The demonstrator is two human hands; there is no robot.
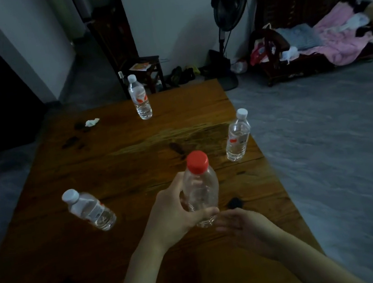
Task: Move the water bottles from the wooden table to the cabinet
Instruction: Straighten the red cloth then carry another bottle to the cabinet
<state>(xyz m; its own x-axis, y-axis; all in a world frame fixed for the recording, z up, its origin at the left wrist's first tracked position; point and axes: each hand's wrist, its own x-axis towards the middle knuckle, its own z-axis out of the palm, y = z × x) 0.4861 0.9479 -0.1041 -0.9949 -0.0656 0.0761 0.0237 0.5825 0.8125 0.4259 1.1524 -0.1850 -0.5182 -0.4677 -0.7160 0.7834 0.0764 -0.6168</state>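
Left hand [172, 213] grips red-capped bottle [201, 189], right hand [239, 222] open beneath; three white-capped bottles [237, 137] on worktop [133, 149]; none moved yet.

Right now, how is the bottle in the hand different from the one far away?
The held bottle has a red cap; the far bottle has a white one. The left hand grips the held one; the far one stands on the table. Only the far one shows a label. Both are clear plastic.
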